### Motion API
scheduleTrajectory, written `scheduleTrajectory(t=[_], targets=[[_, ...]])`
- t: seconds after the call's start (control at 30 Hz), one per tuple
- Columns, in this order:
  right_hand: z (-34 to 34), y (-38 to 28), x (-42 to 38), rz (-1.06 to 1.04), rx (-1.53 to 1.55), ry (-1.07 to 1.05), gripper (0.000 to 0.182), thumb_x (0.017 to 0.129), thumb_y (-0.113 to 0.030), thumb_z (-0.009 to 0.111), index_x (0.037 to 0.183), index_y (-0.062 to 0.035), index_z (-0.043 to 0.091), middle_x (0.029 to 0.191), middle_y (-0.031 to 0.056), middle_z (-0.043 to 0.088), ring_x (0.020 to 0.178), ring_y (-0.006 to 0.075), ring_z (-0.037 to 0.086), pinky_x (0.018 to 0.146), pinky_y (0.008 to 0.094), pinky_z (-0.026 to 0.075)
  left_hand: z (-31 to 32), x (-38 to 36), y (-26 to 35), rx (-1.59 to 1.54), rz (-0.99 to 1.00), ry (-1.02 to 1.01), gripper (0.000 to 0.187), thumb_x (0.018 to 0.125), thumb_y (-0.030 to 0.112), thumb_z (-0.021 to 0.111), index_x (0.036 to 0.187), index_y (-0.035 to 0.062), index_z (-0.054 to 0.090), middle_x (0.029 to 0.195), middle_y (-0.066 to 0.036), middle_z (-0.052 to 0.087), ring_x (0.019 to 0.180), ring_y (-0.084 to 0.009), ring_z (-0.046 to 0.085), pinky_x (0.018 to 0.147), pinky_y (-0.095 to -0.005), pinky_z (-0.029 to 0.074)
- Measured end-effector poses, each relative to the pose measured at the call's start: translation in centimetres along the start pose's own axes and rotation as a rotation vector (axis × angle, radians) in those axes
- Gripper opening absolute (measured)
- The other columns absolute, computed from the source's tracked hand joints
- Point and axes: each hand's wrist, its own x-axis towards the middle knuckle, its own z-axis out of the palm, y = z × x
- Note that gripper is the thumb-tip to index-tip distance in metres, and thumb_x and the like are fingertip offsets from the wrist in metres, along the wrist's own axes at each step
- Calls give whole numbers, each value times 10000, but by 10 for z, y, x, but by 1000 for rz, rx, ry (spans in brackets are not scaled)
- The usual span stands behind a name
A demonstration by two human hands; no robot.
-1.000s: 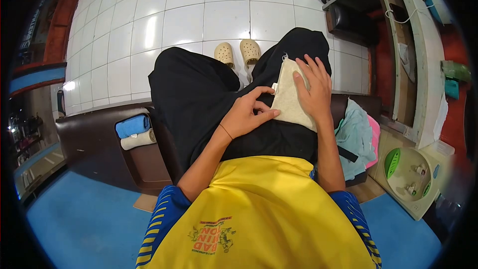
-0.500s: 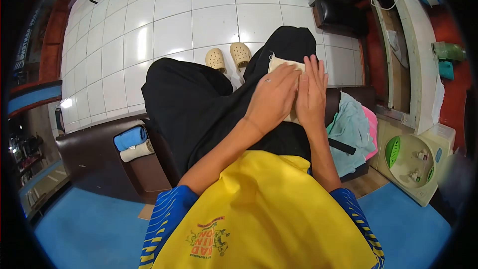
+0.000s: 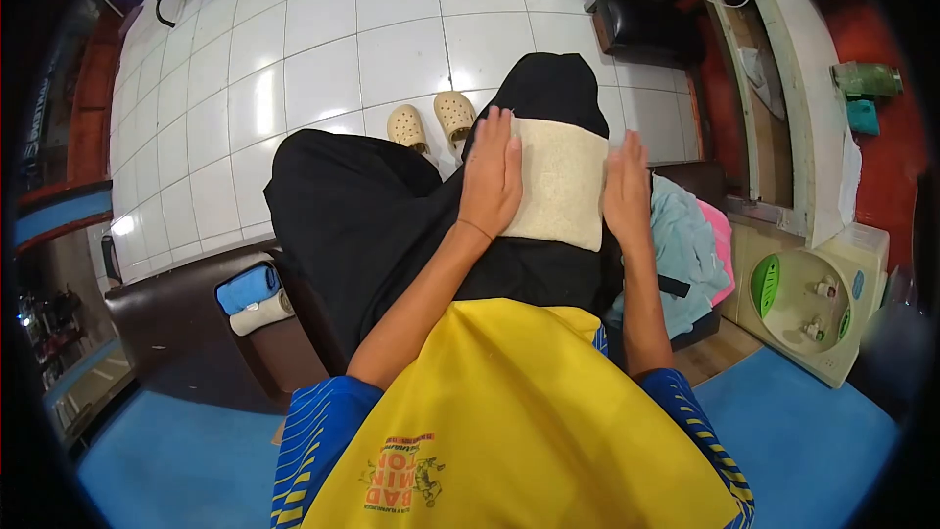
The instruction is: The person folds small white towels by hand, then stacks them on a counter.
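A cream folded cloth [image 3: 558, 184] lies flat as a near-square on the right thigh of my black trousers [image 3: 362, 216]. Along its left edge rests my left hand [image 3: 492, 176], open, with its fingers straight and pointing forward. My right hand [image 3: 627, 191] is on the opposite side, beside the cloth's right edge; its fingers are also stretched out, with the tips slightly blurred. Neither hand grasps the cloth, and its whole upper face shows between them.
To my left on the dark bench [image 3: 171, 333], a brown tray [image 3: 294, 358] holds a blue rolled cloth [image 3: 248, 289] and a cream rolled cloth [image 3: 262, 313]. Light teal cloth [image 3: 685, 245] is heaped on my right, beside a basin-shaped unit [image 3: 803, 343]. Beige clogs [image 3: 406, 127] stand on white tiles.
Both hands were together on top of the cloth. They have parted to its two sides, the left hand moving left, uncovering the cloth. The view has shifted slightly.
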Motion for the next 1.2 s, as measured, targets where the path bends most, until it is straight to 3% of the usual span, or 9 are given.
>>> scheduleTrajectory(t=[0.13, 0.3, 0.53, 0.67, 0.77, 0.87, 0.9, 1.1, 1.2], targets=[[-32, -48, -15, -143, 131, 130, 477, 1040, -206, 400, 1448, 42, 393, 1506, 253, 375, 1434, 421, 283, 1162, 467, 244, -14, 4, 44, 167, 356, -41, 437, 949, 126, 531, 1355, -33, 507, 1407, -237, 492, 1326, -420, 431, 1101, -490, 334], [4, -38, -34, -317, 124, -121, 507, 1022, -183, 412, 1460, 64, 350, 1507, 246, 372, 1431, 432, 285, 1164, 463, 236, 2, -10, 34, 405, 339, -403, 535, 982, 214, 460, 1479, 37, 374, 1510, -187, 391, 1385, -409, 359, 1126, -483, 299], [10, -34, -34, -266, 108, -54, 525, 1040, -210, 378, 1480, 67, 305, 1539, 251, 316, 1447, 422, 253, 1178, 431, 217, -3, -5, 1, 355, -112, -317, 561, 1030, 340, 331, 1507, 46, 310, 1537, -172, 357, 1406, -425, 320, 1140, -536, 256], [21, -19, -31, -69, 331, 68, 535, 1057, -263, 351, 1481, 62, 305, 1517, 274, 346, 1436, 374, 307, 1160, 371, 254, -3, -3, -1, 396, -254, -289, 556, 1030, 335, 330, 1484, 15, 323, 1509, -187, 393, 1396, -426, 338, 1137, -527, 265], [10, -16, -30, 365, 438, -24, 551, 1051, -314, 379, 1460, 54, 362, 1469, 272, 424, 1387, 375, 394, 1130, 363, 304, -8, 1, -13, 403, -263, -142, 479, 969, 159, 475, 1409, -12, 390, 1396, -206, 498, 1269, -444, 471, 1033, -499, 393], [5, -14, -35, 394, 676, 102, 448, 1005, -324, 541, 1218, 67, 587, 1150, 141, 655, 1082, 220, 593, 957, 310, 437, -16, -5, -29, 491, -215, -42, 510, 894, 19, 503, 1390, -42, 397, 1369, -229, 504, 1239, -445, 490, 973, -514, 434], [8, -10, -33, 407, 604, 133, 338, 965, -258, 628, 1088, 57, 624, 993, 77, 661, 911, 136, 592, 828, 271, 468, -17, -5, -30, 391, -196, 5, 504, 867, -27, 490, 1367, -50, 425, 1360, -272, 489, 1227, -457, 492, 995, -510, 421], [-24, -43, -28, 387, 1019, -79, 260, 894, -155, 727, 1066, 3, 612, 982, 42, 649, 867, 98, 591, 803, 250, 480, -24, 6, 43, -25, 129, 112, 343, 910, -32, 462, 1246, -59, 528, 1290, -312, 511, 1213, -476, 492, 1022, -466, 405], [-52, -54, -22, 209, 1015, 184, 251, 903, -65, 688, 1104, 12, 558, 1062, 75, 622, 950, 110, 594, 861, 252, 481, -31, 2, 77, -262, -59, -27, 239, 958, 37, 531, 1178, -26, 600, 1133, -195, 647, 926, -264, 657, 792, -318, 513]])
